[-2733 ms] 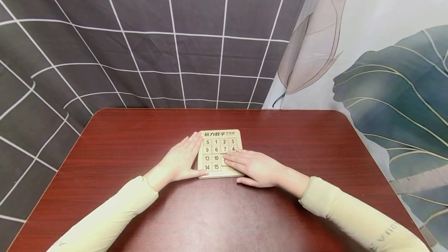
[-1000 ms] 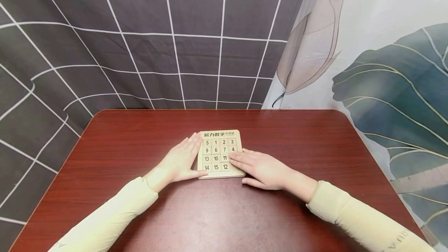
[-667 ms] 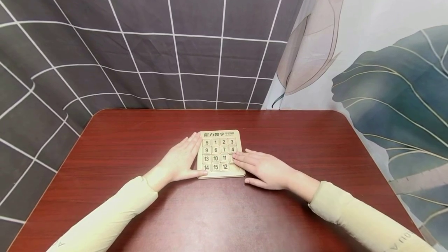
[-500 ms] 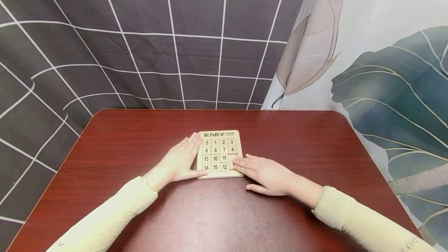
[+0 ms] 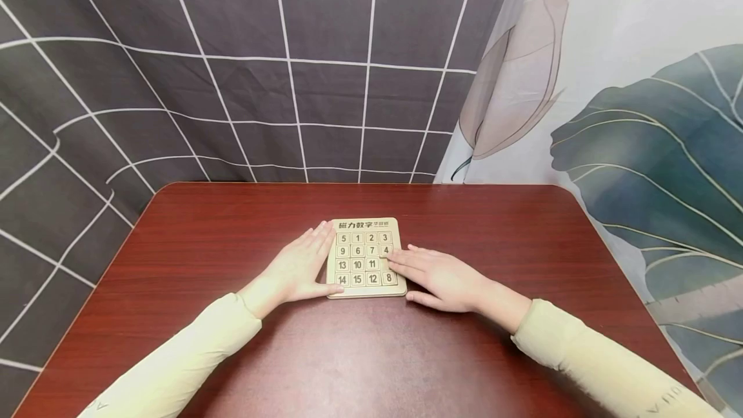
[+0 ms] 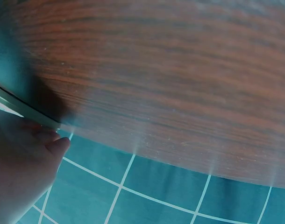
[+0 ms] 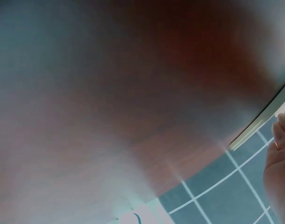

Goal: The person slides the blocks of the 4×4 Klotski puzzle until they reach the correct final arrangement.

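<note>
**Left hand [image 5: 298, 268] and right hand [image 5: 444, 280], fingers straight, at a number board [image 5: 371, 291]**

In the head view, both hands are unclenched. The left lies along the board's left edge, thumb at its near left corner; the right reaches in from the right, fingertips on the board just below tile 4 [image 5: 386, 250]. The board, a pale, round-cornered square, lies flat mid-table between them. Its shallow recess holds square number tiles [image 5: 357, 264], reading from the far row: 5, 1, 2, 3; 9, 6, 7, 4; 13, 10, 11, then a space partly hidden by fingers; 14, 15, 12, 8. The table [image 5: 244, 211] is glossy red-brown with streaky grain. Cream sleeves [image 5: 592, 353] cover the arms. Beyond hangs dark grey cloth [image 5: 244, 95] gridded in white; at right, white cloth [image 5: 604, 18] with leaf prints.

In the left wrist view, the left hand lies beside the board's thin edge, with wood grain alongside.

In the right wrist view, the right hand shows at the right margin, near the board's edge; the tabletop is blurred.
</note>
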